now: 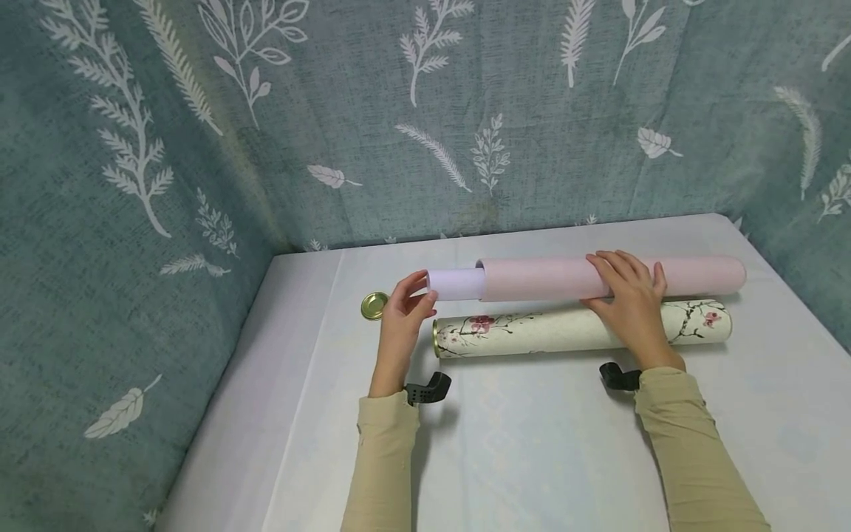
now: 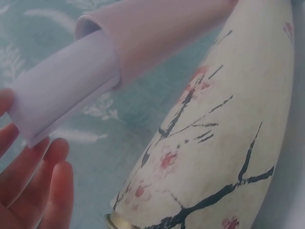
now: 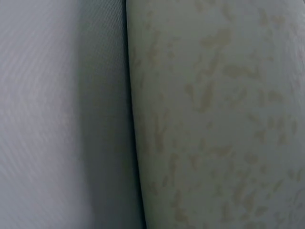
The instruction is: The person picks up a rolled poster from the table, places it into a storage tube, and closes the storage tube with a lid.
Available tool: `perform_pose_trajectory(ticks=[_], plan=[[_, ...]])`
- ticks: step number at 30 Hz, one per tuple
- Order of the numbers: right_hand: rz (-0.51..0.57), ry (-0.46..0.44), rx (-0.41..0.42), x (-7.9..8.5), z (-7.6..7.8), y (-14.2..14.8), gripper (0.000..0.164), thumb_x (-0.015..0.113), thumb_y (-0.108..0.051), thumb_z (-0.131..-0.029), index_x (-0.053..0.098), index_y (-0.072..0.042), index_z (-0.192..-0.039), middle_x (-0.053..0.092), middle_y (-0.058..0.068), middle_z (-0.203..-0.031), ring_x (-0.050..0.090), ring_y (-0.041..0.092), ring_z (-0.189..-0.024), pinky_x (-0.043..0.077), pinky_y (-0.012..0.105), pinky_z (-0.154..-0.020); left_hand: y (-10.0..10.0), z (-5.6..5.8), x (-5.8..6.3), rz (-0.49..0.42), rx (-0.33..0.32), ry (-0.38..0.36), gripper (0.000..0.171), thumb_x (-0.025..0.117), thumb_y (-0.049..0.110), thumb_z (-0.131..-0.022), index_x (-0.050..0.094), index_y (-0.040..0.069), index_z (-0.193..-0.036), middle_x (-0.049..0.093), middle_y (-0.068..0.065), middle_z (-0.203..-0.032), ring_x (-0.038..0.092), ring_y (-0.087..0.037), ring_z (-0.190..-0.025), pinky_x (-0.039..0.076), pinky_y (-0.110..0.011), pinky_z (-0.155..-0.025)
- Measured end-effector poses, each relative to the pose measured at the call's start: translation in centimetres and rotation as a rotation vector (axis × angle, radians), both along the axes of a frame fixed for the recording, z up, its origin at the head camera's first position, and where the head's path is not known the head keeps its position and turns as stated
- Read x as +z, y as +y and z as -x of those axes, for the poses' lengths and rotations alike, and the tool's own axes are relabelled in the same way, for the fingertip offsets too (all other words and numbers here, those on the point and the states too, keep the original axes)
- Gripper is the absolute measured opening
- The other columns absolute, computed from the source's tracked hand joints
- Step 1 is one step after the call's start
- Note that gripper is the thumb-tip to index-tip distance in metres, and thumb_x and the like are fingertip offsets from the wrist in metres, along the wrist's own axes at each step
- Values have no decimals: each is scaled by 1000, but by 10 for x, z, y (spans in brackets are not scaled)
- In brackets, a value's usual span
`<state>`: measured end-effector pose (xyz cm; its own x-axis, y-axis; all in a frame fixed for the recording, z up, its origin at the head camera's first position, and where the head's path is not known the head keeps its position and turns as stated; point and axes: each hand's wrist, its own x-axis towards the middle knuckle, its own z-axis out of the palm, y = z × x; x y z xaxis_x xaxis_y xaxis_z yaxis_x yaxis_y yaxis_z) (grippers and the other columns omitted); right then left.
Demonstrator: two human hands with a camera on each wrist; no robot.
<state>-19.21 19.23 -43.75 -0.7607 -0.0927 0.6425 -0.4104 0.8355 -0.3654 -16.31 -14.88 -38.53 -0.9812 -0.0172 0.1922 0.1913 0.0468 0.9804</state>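
Observation:
My left hand [image 1: 402,321] pinches the outer end of a rolled sheet of white paper [image 1: 457,284], thumb on the near side and fingers behind. The other end of the roll sits inside the open left mouth of a pink tube [image 1: 532,279]. From above, my right hand [image 1: 630,301] holds the pink tube near its middle, fingers over the top and thumb on the near side. In the left wrist view, the paper roll [image 2: 66,81] sticks out of the pink tube [image 2: 147,36]. No fingers show in the right wrist view.
A cream tube with painted blossom branches [image 1: 518,334] lies just in front of the pink one, partly under my right wrist. Left of it, beside my left hand, lies a round gold lid [image 1: 374,305]. A leaf-patterned cloth [image 1: 372,133] rises behind the white table [image 1: 532,443].

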Motion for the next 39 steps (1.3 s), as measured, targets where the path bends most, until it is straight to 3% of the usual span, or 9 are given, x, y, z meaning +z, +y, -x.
perform_pose_trajectory(ticks=[4,12,19,25,29,35,39], plan=[[21,8,6,-1,-1,0,72,82,-15,-60,52,-19,-125,47,4,-128,31,24,-124,0,57,-101,5,-5,7,18,-7,3,46,62,21,-85,47,10,-127,52,-6,-120,53,-21,-100,49,-35,-78],[54,21,20,2,1,-3,70,83,-15,-58,55,-18,-122,49,2,-127,33,24,-122,-1,55,-102,9,-5,7,36,-24,4,46,61,22,-85,47,10,-127,51,-5,-121,52,-21,-100,49,-33,-77],[64,-4,20,1,-1,-10,71,83,-15,-58,55,-19,-123,49,2,-127,33,24,-122,-1,56,-101,7,9,-10,47,-30,3,47,64,32,-82,50,19,-125,53,1,-119,53,-18,-100,50,-33,-76],[55,15,41,1,-1,-13,71,84,-16,-57,55,-18,-122,49,2,-127,33,24,-121,0,55,-101,9,11,-14,49,-31,9,46,65,35,-81,51,21,-123,54,1,-118,54,-18,-100,50,-33,-75],[53,11,51,2,-1,-15,71,84,-16,-57,55,-18,-122,50,3,-126,34,24,-120,0,55,-101,11,9,-10,40,-41,-11,44,65,31,-82,51,21,-123,53,0,-118,53,-18,-101,50,-33,-76],[56,-11,49,3,-1,-19,71,83,-17,-58,54,-18,-123,49,2,-126,33,25,-120,0,54,-101,14,-3,4,70,-56,10,44,61,21,-86,48,11,-126,51,-5,-121,52,-24,-102,50,-36,-76],[61,-8,53,3,-1,-19,71,83,-17,-58,54,-18,-123,49,2,-126,33,24,-121,0,54,-101,17,-7,6,77,-64,7,44,60,21,-86,47,10,-127,49,-6,-123,52,-25,-103,49,-39,-77]])
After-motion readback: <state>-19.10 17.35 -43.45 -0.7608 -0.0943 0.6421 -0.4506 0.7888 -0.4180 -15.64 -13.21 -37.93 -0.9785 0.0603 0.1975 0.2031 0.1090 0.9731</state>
